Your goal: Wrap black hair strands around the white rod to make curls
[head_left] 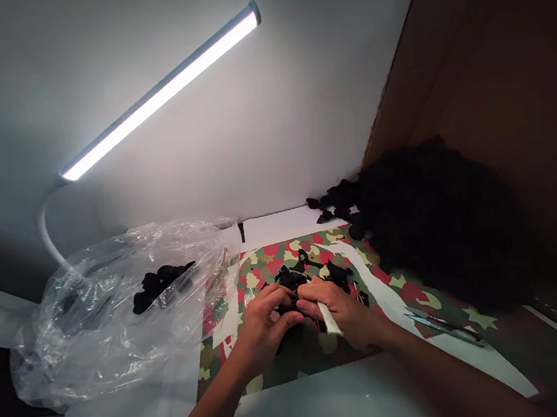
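Note:
My left hand (266, 317) is closed, thumb and fingers pinching a small black piece (289, 309) that looks like soft rubber or cloth. Right beside it, my right hand (337, 307) is closed around a tool with a pale, flat handle (329, 320). The handle's end sticks out below the palm, and the working end is hidden among the fingers. Both hands meet over a camouflage-patterned sheet (305, 368). Just beyond the fingertips lie small black scraps (290, 277) and more black bits (339, 272).
A large black heap of pieces (449, 224) rises at the right against a brown cardboard wall (508, 78). Scissors (445, 329) lie right of my hands. At left a clear plastic bag (123, 344) holds several black pieces (160, 286). A lit tube lamp (162, 95) hangs above.

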Motion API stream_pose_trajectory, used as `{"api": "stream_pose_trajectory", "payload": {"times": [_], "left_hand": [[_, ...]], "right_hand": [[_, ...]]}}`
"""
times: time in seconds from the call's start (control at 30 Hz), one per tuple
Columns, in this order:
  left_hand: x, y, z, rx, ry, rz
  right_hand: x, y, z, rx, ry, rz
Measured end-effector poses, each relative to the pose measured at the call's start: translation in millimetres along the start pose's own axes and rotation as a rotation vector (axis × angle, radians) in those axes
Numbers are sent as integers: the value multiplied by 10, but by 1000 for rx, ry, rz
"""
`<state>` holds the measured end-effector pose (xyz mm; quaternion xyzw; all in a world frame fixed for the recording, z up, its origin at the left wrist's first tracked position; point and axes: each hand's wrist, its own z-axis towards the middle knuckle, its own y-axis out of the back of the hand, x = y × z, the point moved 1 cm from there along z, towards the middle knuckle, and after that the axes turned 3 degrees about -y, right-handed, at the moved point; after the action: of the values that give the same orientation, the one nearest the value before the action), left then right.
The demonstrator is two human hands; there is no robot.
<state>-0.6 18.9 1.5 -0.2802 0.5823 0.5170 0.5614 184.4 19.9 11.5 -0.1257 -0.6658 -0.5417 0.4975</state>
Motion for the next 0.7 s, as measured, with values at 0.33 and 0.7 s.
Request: {"api": "stream_pose_trajectory", "payload": {"times": [0.33,0.7], "left_hand": [[185,36,-59,-158,-64,-510],[161,8,2,-154,225,-627]], "right_hand": [[-465,284,123,-301,-96,-160],[-175,119,46,-283,-14,-5]]}}
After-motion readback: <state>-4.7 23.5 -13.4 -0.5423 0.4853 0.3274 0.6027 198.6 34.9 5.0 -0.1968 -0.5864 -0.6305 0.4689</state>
